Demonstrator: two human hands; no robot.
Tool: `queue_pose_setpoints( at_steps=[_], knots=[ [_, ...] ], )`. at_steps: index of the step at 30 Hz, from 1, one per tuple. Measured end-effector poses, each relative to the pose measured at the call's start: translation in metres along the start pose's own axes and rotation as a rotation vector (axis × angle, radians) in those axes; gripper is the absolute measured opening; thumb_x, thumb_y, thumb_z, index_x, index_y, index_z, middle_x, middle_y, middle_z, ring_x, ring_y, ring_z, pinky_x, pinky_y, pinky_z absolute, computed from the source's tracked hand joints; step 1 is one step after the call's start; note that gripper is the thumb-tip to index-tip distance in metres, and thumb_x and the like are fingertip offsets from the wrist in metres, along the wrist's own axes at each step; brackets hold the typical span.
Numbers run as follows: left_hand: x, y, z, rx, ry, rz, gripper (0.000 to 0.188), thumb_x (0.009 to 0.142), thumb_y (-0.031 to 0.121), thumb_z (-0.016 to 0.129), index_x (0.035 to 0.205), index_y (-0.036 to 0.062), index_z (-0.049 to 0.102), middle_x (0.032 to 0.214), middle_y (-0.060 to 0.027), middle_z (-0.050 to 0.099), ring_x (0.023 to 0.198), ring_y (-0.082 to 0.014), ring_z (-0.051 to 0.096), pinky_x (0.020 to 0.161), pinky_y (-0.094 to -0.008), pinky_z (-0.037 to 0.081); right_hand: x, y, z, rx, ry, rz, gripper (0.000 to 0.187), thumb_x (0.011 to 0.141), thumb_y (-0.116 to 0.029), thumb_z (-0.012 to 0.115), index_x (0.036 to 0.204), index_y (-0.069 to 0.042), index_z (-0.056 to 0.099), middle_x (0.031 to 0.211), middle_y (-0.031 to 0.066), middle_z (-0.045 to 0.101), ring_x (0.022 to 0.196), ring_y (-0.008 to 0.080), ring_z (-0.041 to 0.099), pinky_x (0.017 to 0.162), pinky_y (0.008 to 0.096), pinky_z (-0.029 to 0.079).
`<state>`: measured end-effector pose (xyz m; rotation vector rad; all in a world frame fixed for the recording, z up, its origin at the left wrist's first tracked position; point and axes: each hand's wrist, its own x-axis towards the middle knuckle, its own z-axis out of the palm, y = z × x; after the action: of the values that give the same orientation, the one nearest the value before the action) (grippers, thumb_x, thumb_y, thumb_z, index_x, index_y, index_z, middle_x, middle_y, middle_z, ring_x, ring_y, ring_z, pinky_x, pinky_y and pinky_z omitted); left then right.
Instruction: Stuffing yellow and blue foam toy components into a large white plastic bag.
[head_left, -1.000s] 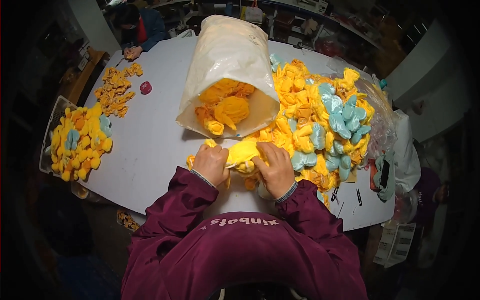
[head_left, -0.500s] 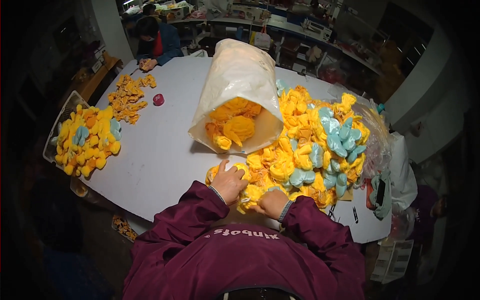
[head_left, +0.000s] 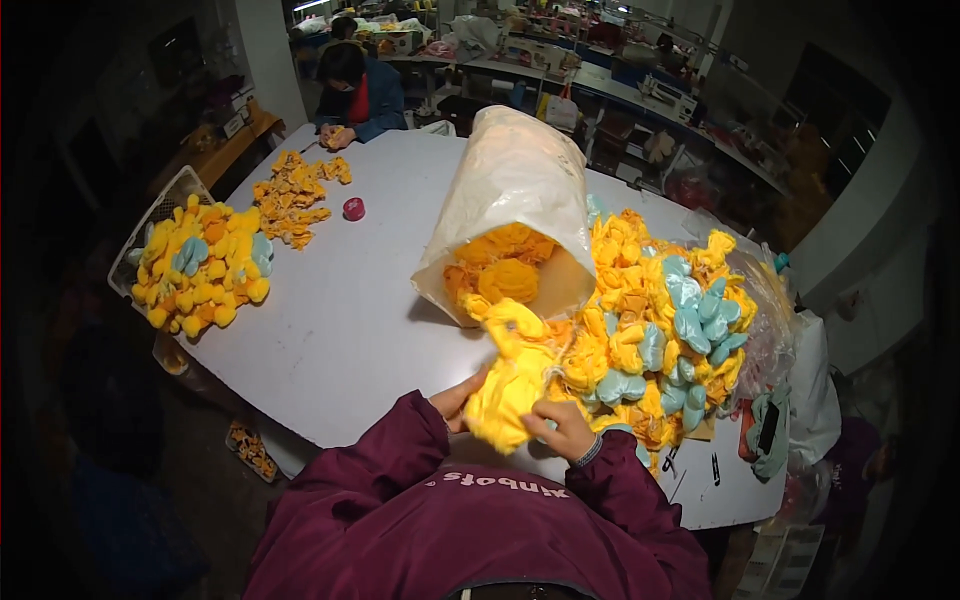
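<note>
A yellow plush piece [head_left: 512,390], soft and with loose threads along one edge, hangs between my hands above the table's near side. My left hand [head_left: 458,400] grips its left edge, fingers partly hidden behind the fabric. At its lower right side, my right hand [head_left: 563,430] is closed on the cloth. Just beyond lies a white plastic bag [head_left: 515,190] on its side, its mouth toward me, with yellow plush pieces [head_left: 508,280] inside. To the right spreads a heap of yellow plush pieces [head_left: 625,350] with shiny light-blue parts [head_left: 690,325].
At left, a white basket [head_left: 172,195] holds finished-looking yellow plush toys [head_left: 205,265]. Orange-yellow fabric pieces [head_left: 290,195] and a small red round object [head_left: 354,209] lie on the table [head_left: 350,330]. Across it a person [head_left: 360,95] handles a yellow piece. Black tools [head_left: 715,468] lie near right.
Both hands have lifted a yellow plush piece off the table beside the heap and hold it up. The view has shifted, so the scene sits further right and lower.
</note>
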<state>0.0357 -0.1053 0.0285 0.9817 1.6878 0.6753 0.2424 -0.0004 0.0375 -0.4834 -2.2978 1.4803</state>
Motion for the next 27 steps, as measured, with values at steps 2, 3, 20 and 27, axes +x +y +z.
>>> queue_pose_setpoints(
  at_steps=[2, 3, 20, 27],
  knots=[
    [0.004, -0.015, 0.001, -0.349, -0.060, 0.079, 0.031, 0.089, 0.019, 0.062, 0.112, -0.0008, 0.060, 0.104, -0.0136, 0.065, 0.077, -0.0242, 0.062, 0.065, -0.0316, 0.051, 0.002, -0.004, 0.007, -0.090, -0.093, -0.190, 0.017, 0.089, -0.015, 0.057, 0.077, -0.002, 0.058, 0.063, 0.0068, 0.054, 0.055, 0.0182, 0.046, 0.055, 0.0279, 0.036],
    [0.006, -0.022, 0.002, -0.524, -0.091, 0.124, 0.032, 0.089, 0.018, 0.063, 0.114, -0.0015, 0.059, 0.105, -0.0135, 0.065, 0.080, -0.0236, 0.063, 0.068, -0.0314, 0.052, 0.003, -0.002, 0.008, -0.060, -0.129, -0.121, 0.017, 0.088, -0.015, 0.058, 0.076, -0.002, 0.058, 0.064, 0.0066, 0.054, 0.055, 0.0183, 0.046, 0.055, 0.0283, 0.037],
    [0.014, -0.001, 0.026, -0.501, 0.076, 0.458, 0.047, 0.086, 0.015, 0.068, 0.126, -0.0023, 0.051, 0.118, -0.0131, 0.062, 0.103, -0.0227, 0.061, 0.091, -0.0294, 0.049, 0.001, 0.006, -0.021, -0.892, 0.150, 0.001, 0.012, 0.076, -0.012, 0.067, 0.084, -0.004, 0.067, 0.121, 0.0157, 0.059, 0.079, 0.0291, 0.063, 0.064, 0.0326, 0.048],
    [0.005, 0.037, 0.042, -0.747, -0.034, 0.317, 0.049, 0.087, 0.020, 0.068, 0.128, -0.0019, 0.052, 0.122, -0.0149, 0.060, 0.105, -0.0254, 0.061, 0.088, -0.0295, 0.051, 0.018, 0.014, -0.020, -0.752, 0.367, -0.270, 0.023, 0.077, -0.014, 0.069, 0.095, -0.001, 0.067, 0.146, 0.0221, 0.036, 0.100, 0.0377, 0.057, 0.081, 0.0367, 0.048]
  ],
)
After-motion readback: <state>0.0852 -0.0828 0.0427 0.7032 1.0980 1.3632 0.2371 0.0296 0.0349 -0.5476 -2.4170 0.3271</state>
